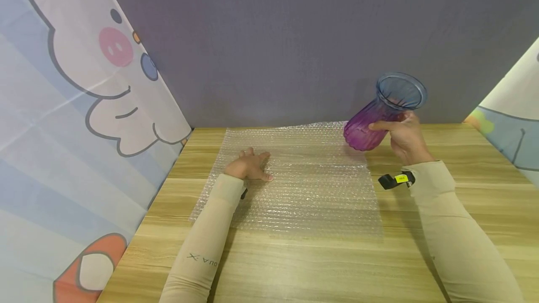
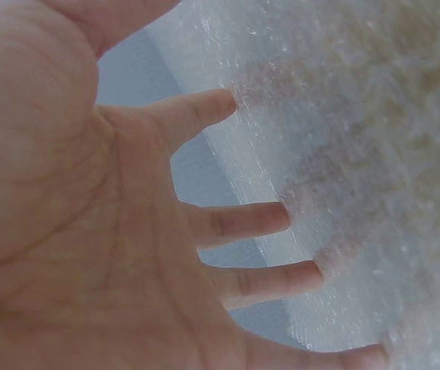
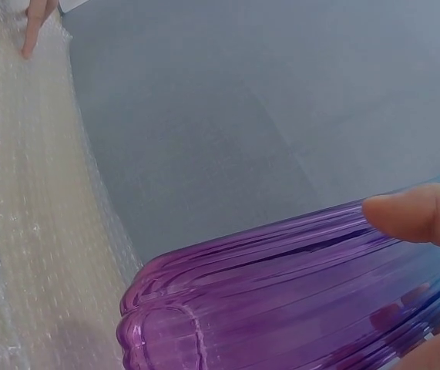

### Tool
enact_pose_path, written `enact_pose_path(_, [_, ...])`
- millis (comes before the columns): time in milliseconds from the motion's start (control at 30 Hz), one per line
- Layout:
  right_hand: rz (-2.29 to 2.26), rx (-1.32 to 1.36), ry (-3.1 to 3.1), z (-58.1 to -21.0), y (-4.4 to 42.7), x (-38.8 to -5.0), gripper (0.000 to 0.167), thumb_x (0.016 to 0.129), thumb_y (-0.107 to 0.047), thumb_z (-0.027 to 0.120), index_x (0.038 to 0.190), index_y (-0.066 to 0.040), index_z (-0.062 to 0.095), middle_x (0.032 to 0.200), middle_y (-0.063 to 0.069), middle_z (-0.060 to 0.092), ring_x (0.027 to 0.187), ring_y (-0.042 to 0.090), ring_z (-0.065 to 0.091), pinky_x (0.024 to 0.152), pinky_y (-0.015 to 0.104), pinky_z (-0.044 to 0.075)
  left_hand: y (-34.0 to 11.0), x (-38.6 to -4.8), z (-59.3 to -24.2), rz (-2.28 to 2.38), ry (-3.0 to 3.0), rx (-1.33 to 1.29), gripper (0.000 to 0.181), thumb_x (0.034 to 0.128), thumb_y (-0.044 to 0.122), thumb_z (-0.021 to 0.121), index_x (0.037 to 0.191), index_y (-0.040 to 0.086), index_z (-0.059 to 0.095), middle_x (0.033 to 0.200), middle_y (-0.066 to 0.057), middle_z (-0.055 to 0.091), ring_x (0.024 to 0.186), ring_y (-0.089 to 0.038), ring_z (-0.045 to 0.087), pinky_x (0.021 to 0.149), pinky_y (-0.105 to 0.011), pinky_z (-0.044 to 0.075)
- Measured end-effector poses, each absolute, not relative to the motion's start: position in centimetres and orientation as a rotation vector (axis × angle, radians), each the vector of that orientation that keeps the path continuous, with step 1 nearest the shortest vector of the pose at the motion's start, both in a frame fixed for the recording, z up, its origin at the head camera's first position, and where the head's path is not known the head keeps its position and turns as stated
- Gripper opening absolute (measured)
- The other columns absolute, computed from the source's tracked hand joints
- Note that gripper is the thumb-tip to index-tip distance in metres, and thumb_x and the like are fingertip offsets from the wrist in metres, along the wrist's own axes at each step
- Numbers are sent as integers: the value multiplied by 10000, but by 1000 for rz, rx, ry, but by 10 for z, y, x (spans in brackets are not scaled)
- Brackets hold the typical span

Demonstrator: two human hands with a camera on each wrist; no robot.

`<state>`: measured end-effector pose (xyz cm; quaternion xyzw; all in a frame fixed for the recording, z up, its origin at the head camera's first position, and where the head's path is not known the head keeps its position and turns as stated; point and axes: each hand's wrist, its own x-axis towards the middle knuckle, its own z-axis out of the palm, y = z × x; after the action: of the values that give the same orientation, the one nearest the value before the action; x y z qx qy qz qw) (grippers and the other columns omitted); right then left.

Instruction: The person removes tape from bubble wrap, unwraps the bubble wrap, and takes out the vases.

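Observation:
A ribbed glass vase (image 1: 365, 126), purple at its base and blue at its flared rim, is tilted above the right end of the bubble wrap. My right hand (image 1: 406, 137) grips it around the body, thumb on the near side; in the right wrist view the thumb (image 3: 416, 218) lies along the purple glass. The sheet of bubble wrap (image 1: 311, 191) lies spread flat on the table. On its left part rests my left hand (image 1: 250, 165), fingers spread. The left wrist view shows the fingertips of that hand (image 2: 127, 216) touching the wrap.
The wooden table (image 1: 294, 270) runs back to a grey upright panel (image 1: 286, 50). A cartoon-printed curtain (image 1: 84, 153) hangs along the left side, and another printed cloth (image 1: 513, 120) is at the right. A black strap with a yellow tag (image 1: 401, 178) hangs at the right wrist.

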<state>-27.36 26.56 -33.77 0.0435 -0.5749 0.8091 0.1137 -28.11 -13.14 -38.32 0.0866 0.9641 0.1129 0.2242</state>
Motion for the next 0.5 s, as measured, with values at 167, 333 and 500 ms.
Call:
enact_pose_path(167, [2367,139,-1661,-340,267,-276,671,733,319,649,1220,-141,614,1145,-75,701,1138,90,589,1043,216,399,-131,-281,-384,301,2666,258,984,875,566,737,1650,306,188,1709,-247,-26,1560,-523,-37,1102,-837,211])
enact_pose_path(333, [2390,150,-1593,-341,268,-277,679,707,355,621,1186,-126,640,1122,-56,713,1096,95,617,994,193,455,-131,-281,-384,284,2677,274,981,877,562,737,1650,294,197,1707,-258,-3,1559,-528,-11,1097,-833,232])
enact_pose_path(500, [2415,174,-1525,-342,271,-277,694,687,387,587,1167,-109,649,1115,-36,712,1063,102,633,923,164,520,-131,-281,-384,267,2690,283,977,875,564,739,1648,291,207,1705,-265,31,1556,-533,36,1086,-826,272])
